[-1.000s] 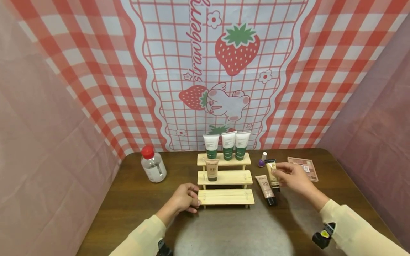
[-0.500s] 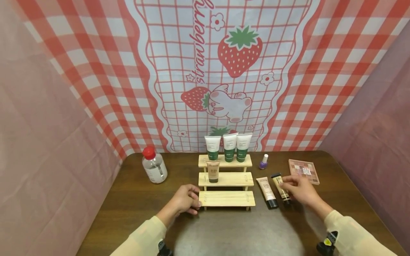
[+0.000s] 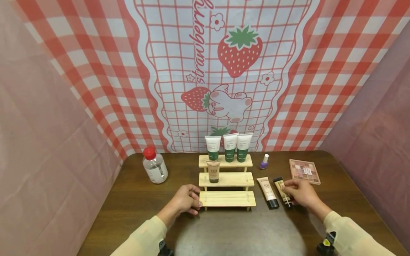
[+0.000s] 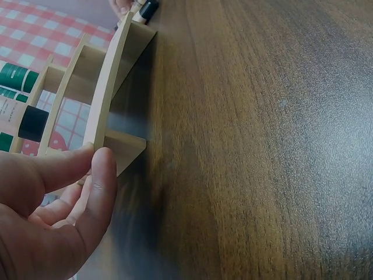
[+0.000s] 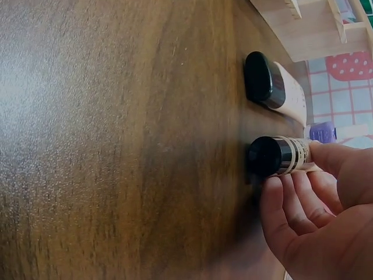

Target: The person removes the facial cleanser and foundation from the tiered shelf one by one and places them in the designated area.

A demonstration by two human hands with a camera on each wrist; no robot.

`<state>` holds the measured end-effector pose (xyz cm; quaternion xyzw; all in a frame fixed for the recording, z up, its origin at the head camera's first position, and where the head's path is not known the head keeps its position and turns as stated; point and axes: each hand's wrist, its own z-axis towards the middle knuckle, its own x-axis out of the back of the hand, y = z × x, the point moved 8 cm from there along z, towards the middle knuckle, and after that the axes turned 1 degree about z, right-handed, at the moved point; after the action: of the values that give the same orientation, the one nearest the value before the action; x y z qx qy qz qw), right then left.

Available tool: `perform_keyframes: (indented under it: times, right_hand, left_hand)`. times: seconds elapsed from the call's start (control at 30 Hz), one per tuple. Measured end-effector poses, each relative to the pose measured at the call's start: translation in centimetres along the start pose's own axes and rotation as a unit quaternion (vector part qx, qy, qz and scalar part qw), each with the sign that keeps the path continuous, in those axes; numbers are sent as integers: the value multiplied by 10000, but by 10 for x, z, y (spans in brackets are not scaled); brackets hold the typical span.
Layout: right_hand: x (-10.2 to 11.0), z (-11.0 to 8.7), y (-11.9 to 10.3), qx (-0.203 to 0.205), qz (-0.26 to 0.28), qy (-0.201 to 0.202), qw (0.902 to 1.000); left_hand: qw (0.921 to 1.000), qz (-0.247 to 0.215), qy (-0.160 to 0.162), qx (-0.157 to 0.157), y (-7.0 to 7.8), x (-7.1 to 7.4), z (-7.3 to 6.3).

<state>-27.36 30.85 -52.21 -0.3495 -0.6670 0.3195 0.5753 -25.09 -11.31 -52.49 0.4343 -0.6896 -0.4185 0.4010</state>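
My right hand (image 3: 301, 193) pinches a gold tube (image 3: 282, 193), a palette of coloured pans (image 3: 299, 170) beyond it and a tube lettered "BB" (image 3: 268, 192) to its left, while my left hand (image 3: 185, 200) grips the wooden stand (image 3: 229, 198).

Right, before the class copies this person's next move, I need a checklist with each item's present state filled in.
1. Left hand grips the lowest shelf of the pale wooden three-tier stand: ok.
2. Right hand pinches the slim black-and-gold squeeze tube: ok.
3. That tube fully off the brown wooden table: cannot tell.
4. Three white-and-green squeeze tubes standing on the top shelf: ok.
5. Beige black-capped tube standing on the middle shelf: ok.
6. Longer pale-beige black-capped tube placed on the stand: not ok; it lies on the table.
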Motion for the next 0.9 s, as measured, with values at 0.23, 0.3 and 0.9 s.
perform_keyframes:
  times: [0.23,0.3,0.9]
  right_hand:
    - [-3,0,3,-56,103,-28,9999]
    - [-3,0,4,-56,89,-25,9999]
    - [0,1,7,-78,-184,83,9998]
  left_hand:
    - [10000,12,17,2,-2,0,-1]
    - [10000,3,17,-9,-2,0,-1]
    - [10000,-28,4,-62,3,-2,-3]
